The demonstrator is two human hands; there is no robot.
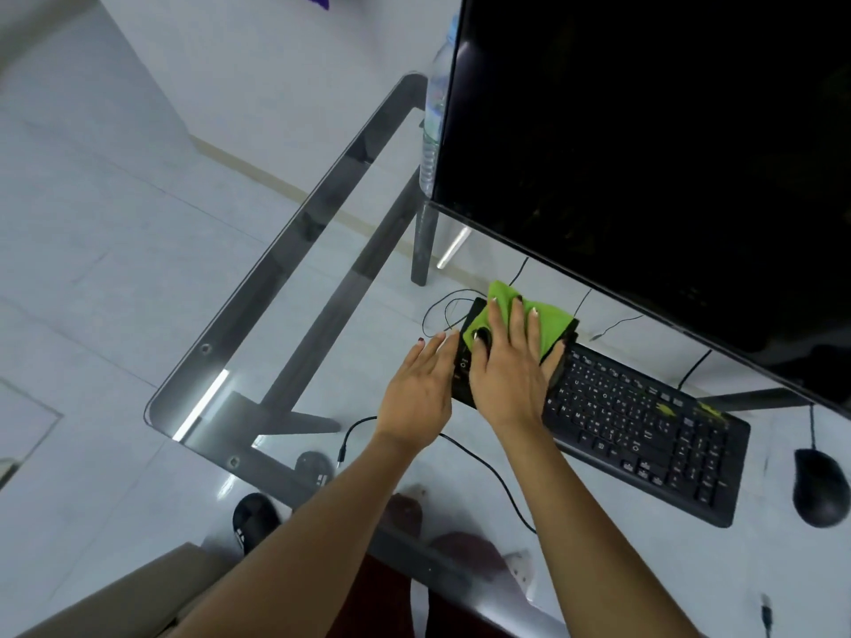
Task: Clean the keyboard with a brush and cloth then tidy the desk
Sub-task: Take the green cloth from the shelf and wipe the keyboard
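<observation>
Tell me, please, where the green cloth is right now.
In the head view, the green cloth lies on the left end of the black keyboard, pressed flat under the right hand, just below the monitor's bottom edge.

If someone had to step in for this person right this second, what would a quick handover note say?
Right hand: flat, palm down, pressing the green cloth onto the left end of the black keyboard.
Left hand: open, fingers against the keyboard's left edge, seemingly steadying it; it holds nothing.
Keyboard lies on the glass desk in front of the dark monitor; the mouse sits to its right. No brush is in view.
Done: cloth wiping is underway at the left end.
Left: wipe the remaining keys toward the right, then tidy the desk, including the loose cable near the front.
</observation>
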